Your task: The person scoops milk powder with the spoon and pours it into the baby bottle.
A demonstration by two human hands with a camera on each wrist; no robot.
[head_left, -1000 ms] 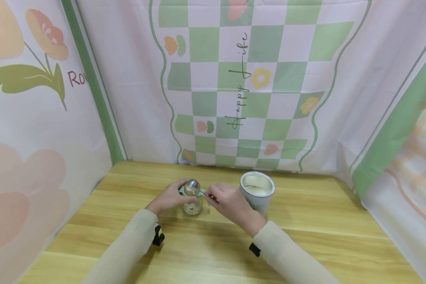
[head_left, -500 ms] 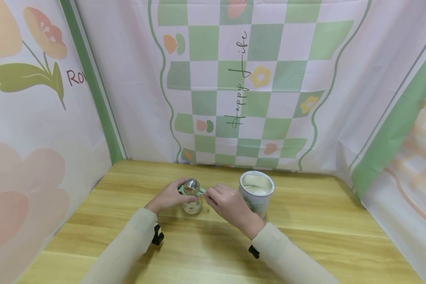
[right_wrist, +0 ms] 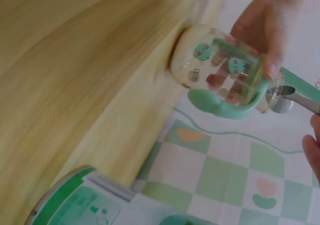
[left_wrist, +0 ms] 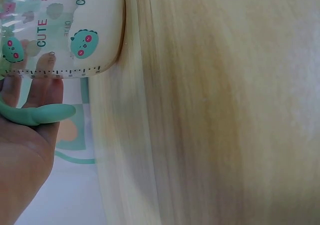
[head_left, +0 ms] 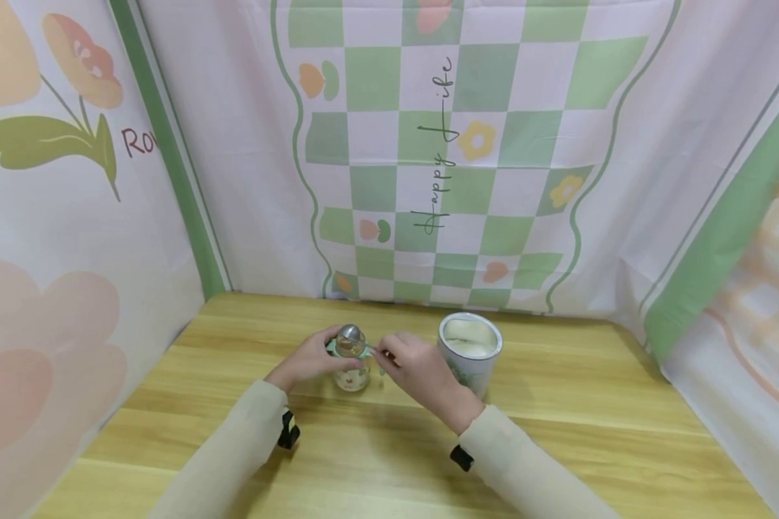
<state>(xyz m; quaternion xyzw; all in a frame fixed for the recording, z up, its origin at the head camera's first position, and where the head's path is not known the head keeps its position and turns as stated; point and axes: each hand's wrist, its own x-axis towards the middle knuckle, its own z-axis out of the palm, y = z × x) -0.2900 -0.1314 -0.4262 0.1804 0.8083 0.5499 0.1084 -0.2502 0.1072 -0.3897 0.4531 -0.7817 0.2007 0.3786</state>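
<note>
A clear baby bottle (head_left: 353, 378) with green handles and printed cartoon figures stands upright on the table. Cream-coloured contents show in its lower part in the left wrist view, where a green handle (left_wrist: 45, 113) also appears. My left hand (head_left: 313, 359) grips the bottle near its top, thumb in front and fingers behind. My right hand (head_left: 422, 371) pinches the handle of a metal scoop (head_left: 350, 333). In the right wrist view the scoop's round bowl (right_wrist: 284, 91) sits right at the bottle's open mouth.
To the right, behind my right hand, stands a tall pale canister (head_left: 479, 373) with no lid on, off-white contents inside. Its green-printed side (right_wrist: 75, 202) shows in the right wrist view. A patterned curtain (head_left: 428, 144) hangs behind the wooden table (head_left: 376, 461).
The scoop's bowl has tipped a little and shifted slightly over the bottle's mouth, its rounded back now upward. My left hand and the bottle have stayed in place.
</note>
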